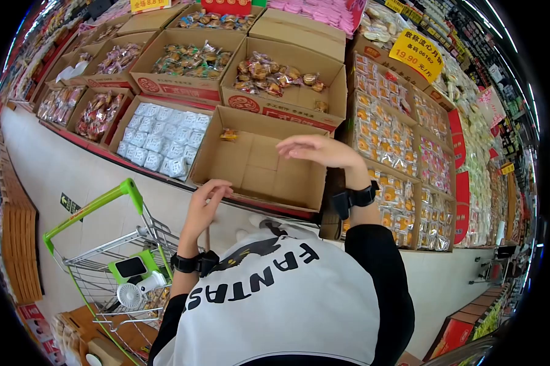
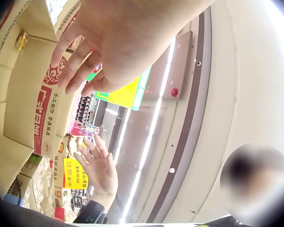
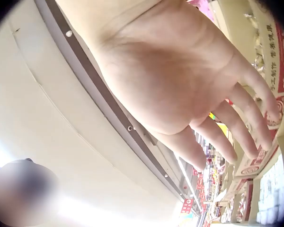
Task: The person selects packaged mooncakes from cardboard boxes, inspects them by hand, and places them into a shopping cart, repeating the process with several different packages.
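1. Green-handled wire shopping cart (image 1: 90,209) stands just off the person's left side; I'd mind that elbow and reach forward rather than swing wide.
2. Behind the work, a deep brown cardboard box with a red printed band (image 1: 275,116) holds loose golden-brown wrapped cakes. Its front wall rises right beyond the nearer box, so a forward reach should stop short of it.
3. Nearest the person sits a shallow, open-topped brown cardboard box (image 1: 272,177), mostly bare inside. Reaching into it looks like the step in hand, and coming down from above should clear the rims.
4. Neat white square packets (image 1: 159,146) fill the box to its left; a low sleeve or wrist could nudge those rows.
5. Over the box floor hovers the right hand (image 1: 310,148), its grip wide, fingers long and loose, nothing held.
6. By the near left corner is the left hand (image 1: 205,204), grip relaxed and empty, fingers slightly bent. I can't tell whether it touches the cardboard.
7. One small orange-and-yellow wrapped packet (image 1: 228,135) lies near the box's far left corner; a light fingertip pinch should suit it, without squeezing the contents.
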`<action>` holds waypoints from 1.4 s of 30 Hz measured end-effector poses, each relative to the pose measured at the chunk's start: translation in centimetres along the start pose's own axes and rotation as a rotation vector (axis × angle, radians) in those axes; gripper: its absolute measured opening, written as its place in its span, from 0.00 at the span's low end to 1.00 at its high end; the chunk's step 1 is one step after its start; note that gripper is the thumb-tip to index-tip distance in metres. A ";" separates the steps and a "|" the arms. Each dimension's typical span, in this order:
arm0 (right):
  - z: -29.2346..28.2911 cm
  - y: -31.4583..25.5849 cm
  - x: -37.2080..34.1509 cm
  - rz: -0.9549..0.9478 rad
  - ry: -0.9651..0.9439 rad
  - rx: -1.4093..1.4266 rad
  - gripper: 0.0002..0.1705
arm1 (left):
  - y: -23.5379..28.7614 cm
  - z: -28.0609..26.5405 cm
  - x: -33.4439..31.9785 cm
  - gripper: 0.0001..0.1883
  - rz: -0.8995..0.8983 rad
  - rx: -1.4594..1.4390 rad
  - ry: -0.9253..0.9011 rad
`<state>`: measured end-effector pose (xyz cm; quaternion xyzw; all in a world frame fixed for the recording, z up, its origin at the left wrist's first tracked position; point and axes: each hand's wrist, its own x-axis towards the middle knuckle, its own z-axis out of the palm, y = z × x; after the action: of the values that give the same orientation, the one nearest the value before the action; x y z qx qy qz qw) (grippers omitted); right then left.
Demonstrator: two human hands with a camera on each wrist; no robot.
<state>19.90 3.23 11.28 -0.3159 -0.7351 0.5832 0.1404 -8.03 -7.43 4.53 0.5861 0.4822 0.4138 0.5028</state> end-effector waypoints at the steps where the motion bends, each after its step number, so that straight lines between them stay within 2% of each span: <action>1: -0.8 -0.1 -0.1 0.019 0.011 -0.022 0.20 | -0.1 0.0 0.2 0.09 -0.004 0.004 0.000; 4: -3.3 -0.8 -0.4 0.084 0.099 -0.154 0.20 | -0.1 -0.2 0.6 0.09 0.002 -0.020 0.010; 8: -7.2 -0.5 -0.1 0.089 0.127 -0.249 0.21 | -0.4 -0.5 1.2 0.08 0.034 -0.028 0.044; 11: -9.9 -1.3 0.4 0.175 0.189 -0.380 0.23 | -0.4 -1.0 1.6 0.09 0.046 -0.039 0.068; 13: -12.3 -0.6 1.1 0.275 0.262 -0.293 0.24 | -0.3 -1.5 2.0 0.09 -0.012 -0.026 0.066; 15: -16.1 1.8 3.0 0.316 0.398 -0.181 0.24 | -0.2 -2.0 2.7 0.09 -0.016 -0.033 0.089; 16: -18.1 3.5 3.9 0.346 0.407 -0.169 0.25 | -0.2 -2.1 2.9 0.09 -0.025 -0.047 0.100; 17: -18.9 4.2 4.7 0.340 0.406 -0.168 0.25 | -0.2 -2.2 3.2 0.09 -0.023 -0.042 0.103; 19: -20.2 5.1 5.9 0.444 0.557 -0.104 0.26 | -0.1 -2.2 3.9 0.09 -0.038 -0.057 0.101; 21: -21.4 6.9 7.3 0.471 0.599 -0.087 0.24 | -0.2 -2.1 4.7 0.09 -0.040 -0.038 0.090; 24: -23.5 11.0 9.5 0.515 0.726 0.242 0.26 | -0.3 -1.9 5.8 0.08 -0.049 -0.053 0.075; 25: -24.0 12.3 10.3 0.518 0.727 0.247 0.26 | -0.3 -1.8 6.2 0.08 -0.053 -0.055 0.067; 27: -24.7 15.0 11.9 0.650 0.851 0.372 0.27 | -0.3 -1.7 7.0 0.08 -0.060 -0.054 0.056; 29: -24.7 17.0 12.7 0.674 0.892 0.364 0.28 | -0.4 -1.4 7.8 0.08 -0.059 -0.046 0.051; 31: -24.7 18.6 13.2 0.799 0.827 0.251 0.29 | -0.2 -1.1 8.7 0.08 -0.081 -0.043 0.037; 32: -24.5 20.4 13.4 0.733 0.934 0.219 0.31 | -0.1 -1.0 9.1 0.08 -0.099 -0.043 0.025; 35: -24.2 21.6 14.0 0.739 0.968 0.197 0.30 | -0.7 -0.4 10.4 0.08 -0.087 -0.066 0.008; 38: -26.6 30.3 16.6 0.755 1.097 0.164 0.29 | -0.5 0.0 11.6 0.08 -0.081 -0.055 -0.017; 40: -26.4 30.2 16.6 0.770 1.163 0.136 0.29 | -0.6 0.5 12.2 0.08 -0.086 -0.054 -0.030; 42: -26.1 30.1 16.0 0.667 1.185 0.119 0.31 | -0.5 0.9 12.7 0.08 -0.100 -0.027 -0.075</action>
<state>31.79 36.94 -12.50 -0.7832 -0.3643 0.3634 0.3490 -4.82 4.88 3.89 0.5696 0.4862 0.3724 0.5482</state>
